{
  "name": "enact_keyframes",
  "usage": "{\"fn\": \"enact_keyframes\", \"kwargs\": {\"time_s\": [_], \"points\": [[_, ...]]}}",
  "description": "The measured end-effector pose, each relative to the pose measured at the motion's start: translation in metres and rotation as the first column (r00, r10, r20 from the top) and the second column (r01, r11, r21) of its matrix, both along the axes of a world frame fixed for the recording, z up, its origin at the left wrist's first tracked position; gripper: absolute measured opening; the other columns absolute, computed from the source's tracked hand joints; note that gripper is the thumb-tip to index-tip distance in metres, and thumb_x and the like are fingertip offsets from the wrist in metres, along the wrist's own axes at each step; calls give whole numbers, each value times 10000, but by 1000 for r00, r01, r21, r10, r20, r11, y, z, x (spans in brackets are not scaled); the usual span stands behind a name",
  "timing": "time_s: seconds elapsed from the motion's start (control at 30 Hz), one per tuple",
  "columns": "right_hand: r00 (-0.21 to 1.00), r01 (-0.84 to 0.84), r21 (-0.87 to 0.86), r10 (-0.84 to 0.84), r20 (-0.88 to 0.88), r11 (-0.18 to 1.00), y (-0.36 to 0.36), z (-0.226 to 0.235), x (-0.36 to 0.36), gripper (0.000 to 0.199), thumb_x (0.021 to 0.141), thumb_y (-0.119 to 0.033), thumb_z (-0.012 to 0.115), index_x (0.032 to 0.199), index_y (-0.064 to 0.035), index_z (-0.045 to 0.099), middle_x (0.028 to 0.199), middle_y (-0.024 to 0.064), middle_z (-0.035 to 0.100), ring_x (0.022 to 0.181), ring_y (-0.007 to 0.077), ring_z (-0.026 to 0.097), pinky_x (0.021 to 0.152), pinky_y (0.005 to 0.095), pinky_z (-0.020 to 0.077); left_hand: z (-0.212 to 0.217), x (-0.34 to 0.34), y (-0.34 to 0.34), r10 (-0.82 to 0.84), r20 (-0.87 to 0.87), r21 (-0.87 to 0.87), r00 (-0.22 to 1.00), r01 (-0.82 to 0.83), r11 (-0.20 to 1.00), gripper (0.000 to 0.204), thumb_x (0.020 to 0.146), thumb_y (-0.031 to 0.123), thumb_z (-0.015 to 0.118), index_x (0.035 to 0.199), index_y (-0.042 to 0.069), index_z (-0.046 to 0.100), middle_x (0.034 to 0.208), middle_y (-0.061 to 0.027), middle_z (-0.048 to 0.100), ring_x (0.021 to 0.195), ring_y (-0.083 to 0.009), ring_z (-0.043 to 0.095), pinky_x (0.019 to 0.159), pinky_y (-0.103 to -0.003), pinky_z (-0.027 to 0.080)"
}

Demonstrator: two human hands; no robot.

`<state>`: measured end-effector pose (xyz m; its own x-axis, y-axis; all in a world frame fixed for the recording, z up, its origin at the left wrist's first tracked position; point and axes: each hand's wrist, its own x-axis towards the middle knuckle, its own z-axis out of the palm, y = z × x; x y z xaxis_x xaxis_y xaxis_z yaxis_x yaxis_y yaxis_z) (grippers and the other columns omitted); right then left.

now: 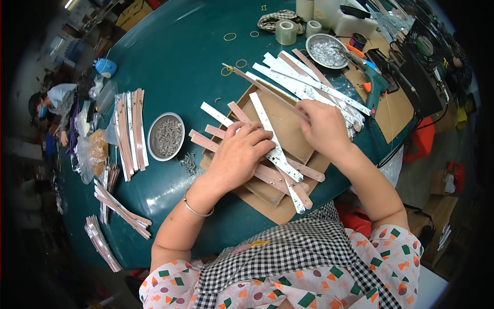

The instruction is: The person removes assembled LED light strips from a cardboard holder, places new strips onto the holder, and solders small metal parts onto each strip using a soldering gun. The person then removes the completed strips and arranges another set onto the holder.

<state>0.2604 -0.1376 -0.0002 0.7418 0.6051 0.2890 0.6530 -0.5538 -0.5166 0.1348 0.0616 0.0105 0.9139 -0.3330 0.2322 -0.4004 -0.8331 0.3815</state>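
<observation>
Two hands work over a cardboard sheet (288, 123) at the table's middle: the left hand (237, 157) lies flat, fingers together, pressing pink strips (267, 172) down, while the right hand (323, 126) pinches a long thin strip (262, 86) slanting up-left.

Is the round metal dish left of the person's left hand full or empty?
Partly full: the round metal dish holds a layer of small silvery screws, with its rim showing above them.
</observation>
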Motion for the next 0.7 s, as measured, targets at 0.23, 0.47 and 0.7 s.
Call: {"fn": "enact_keyframes", "kwargs": {"time_s": [0.23,0.47,0.7], "points": [[990,-117,113,125,-62,987,-31,23,-62,178,739,-7,709,878,-30,599,850,91,603,679,268,630,625,365,515,8,-3,10,-54,59,4,997,54,999,356,701,-13,711,1037,98,676,1013,-30,651,1059,-246,590,1020,-447,379],[970,-75,131,102,-221,989,-53,21,-115,326,762,-246,815,873,-43,586,717,86,590,540,262,607,499,336,494,28,8,36,-130,65,-40,989,133,990,383,673,-65,671,1023,89,669,942,-63,631,973,-281,600,951,-420,437],[977,-60,31,65,-202,998,-53,19,-120,275,746,-169,770,926,-40,607,726,127,628,606,305,641,524,383,505,42,21,41,-125,59,-102,990,130,986,322,690,-67,711,980,73,703,821,-57,648,832,-258,615,885,-386,450]]}}
